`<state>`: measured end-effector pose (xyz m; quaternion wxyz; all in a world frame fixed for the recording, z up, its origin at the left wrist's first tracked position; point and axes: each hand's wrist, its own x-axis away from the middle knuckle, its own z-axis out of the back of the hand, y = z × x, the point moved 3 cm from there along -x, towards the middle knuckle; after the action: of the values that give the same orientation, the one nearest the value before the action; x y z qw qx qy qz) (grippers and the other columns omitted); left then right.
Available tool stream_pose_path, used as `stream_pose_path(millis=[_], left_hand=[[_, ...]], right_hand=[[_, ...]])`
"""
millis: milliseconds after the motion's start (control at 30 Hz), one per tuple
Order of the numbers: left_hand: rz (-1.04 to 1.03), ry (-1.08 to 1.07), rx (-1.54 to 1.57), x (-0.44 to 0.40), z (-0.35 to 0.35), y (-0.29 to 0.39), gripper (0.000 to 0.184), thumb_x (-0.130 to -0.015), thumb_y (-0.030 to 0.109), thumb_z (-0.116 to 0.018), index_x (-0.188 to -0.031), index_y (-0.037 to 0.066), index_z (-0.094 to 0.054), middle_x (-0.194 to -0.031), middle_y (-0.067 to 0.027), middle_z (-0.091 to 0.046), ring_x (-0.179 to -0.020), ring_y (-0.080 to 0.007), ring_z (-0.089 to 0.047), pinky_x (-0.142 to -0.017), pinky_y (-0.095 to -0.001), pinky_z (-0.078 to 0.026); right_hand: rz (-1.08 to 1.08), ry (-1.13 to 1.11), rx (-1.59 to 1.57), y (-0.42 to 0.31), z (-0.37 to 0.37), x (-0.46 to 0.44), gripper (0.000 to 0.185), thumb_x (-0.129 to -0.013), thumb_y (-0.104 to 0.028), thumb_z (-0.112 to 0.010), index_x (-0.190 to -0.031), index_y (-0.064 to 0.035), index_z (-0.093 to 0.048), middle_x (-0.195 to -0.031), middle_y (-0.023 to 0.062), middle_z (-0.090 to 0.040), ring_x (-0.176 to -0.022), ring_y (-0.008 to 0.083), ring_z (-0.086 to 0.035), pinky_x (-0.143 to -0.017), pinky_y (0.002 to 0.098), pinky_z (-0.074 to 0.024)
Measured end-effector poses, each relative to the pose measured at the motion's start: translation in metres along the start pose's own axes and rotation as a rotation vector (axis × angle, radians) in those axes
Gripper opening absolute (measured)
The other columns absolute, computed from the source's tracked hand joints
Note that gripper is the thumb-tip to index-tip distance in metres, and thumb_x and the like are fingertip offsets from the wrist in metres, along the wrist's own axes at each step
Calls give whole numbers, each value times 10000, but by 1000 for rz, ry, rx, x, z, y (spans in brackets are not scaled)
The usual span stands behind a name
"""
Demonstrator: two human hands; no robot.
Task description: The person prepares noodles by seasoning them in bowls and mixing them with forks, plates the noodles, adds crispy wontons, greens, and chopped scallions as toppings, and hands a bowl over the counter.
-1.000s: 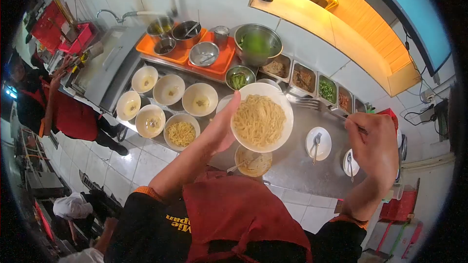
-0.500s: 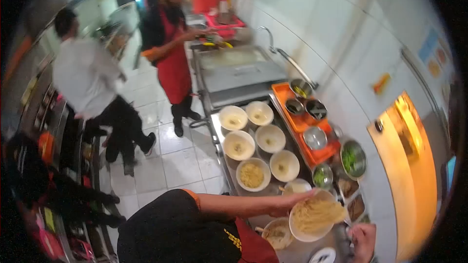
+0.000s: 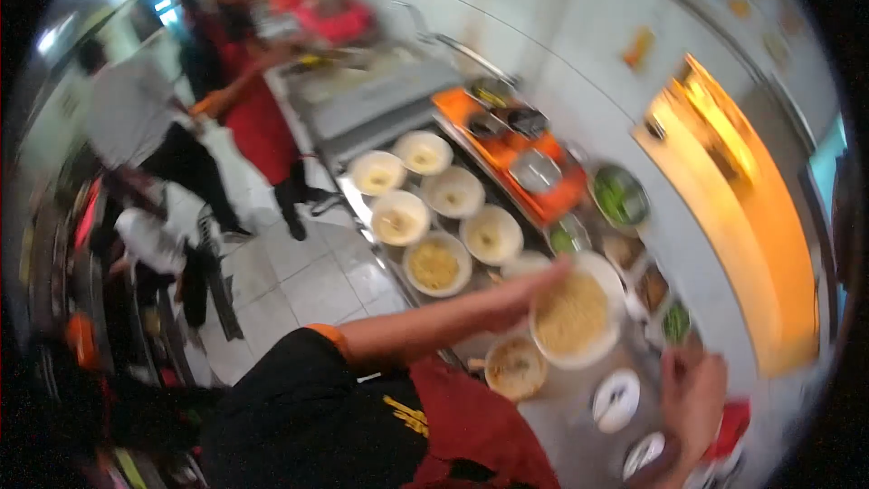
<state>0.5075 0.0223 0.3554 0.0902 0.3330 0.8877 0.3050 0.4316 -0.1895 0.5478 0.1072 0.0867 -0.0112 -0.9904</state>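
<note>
2 hands in view, both blurred, well apart. Left forearm (image 3: pixel 425 335) bare, stretched across the near edge of the counter (image 3: pixel 566 409), rising slightly toward the hand. Left wrist roughly in line with forearm. Left hand (image 3: pixel 525 301) over the counter, inside the near edge, cupped in a supporting grip, thumb raised; other fingers mostly hidden. Right hand (image 3: pixel 695 394) toward the counter's right end, raised, fingers curled into a grip, knuckles up; exact finger placement too blurred. Right wrist (image 3: pixel 695 442) below the hand in view, forearm only partly visible.
</note>
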Motion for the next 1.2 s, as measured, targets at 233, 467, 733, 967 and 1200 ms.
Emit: stream_pose_path(millis=[233,467,733,967,1200], left_hand=[[131,183,32,-1,-27,-16,716,-962,603,-391,-1401,38,-411,-1351,-166,-526,-1226,-275,-539,-1062,-400,-420],[204,184,-73,-7,-34,-46,707,-963,597,-400,-1414,52,-390,-1368,-156,-513,-1248,-264,-526,-1058,-404,-423],[269,101,-14,-17,-56,-78,714,-950,611,-414,-1436,89,-371,-1399,-159,-485,-1257,-285,-521,-1071,-435,-408],[313,-1,32,-44,-83,-111,723,-956,632,-348,-1444,98,-365,-1418,-172,-464,-1274,-310,-501,-1073,-469,-400],[258,-26,-54,-60,-103,-145,729,-963,613,-365,-1445,67,-339,-1400,-174,-471,-1263,-330,-505,-1058,-485,-414]], right_hand=[[-64,-24,-112,19,2,27,164,-804,-129,-618,-678,-23,-622,-683,201,-598,-679,408,-593,-636,473,-466],[-218,-351,-895,78,-115,37,164,-820,-160,-665,-801,-3,-710,-674,85,-669,-636,148,-616,-629,309,-479],[-315,-109,-1140,115,-47,78,159,-876,-63,-606,-788,39,-690,-715,38,-676,-678,78,-589,-645,246,-463],[-198,78,-576,103,-36,113,120,-824,-52,-606,-738,0,-670,-684,136,-655,-648,248,-640,-627,353,-492],[-529,24,-42,116,-16,158,156,-766,-118,-600,-657,-16,-646,-653,208,-603,-675,388,-618,-664,492,-489]])
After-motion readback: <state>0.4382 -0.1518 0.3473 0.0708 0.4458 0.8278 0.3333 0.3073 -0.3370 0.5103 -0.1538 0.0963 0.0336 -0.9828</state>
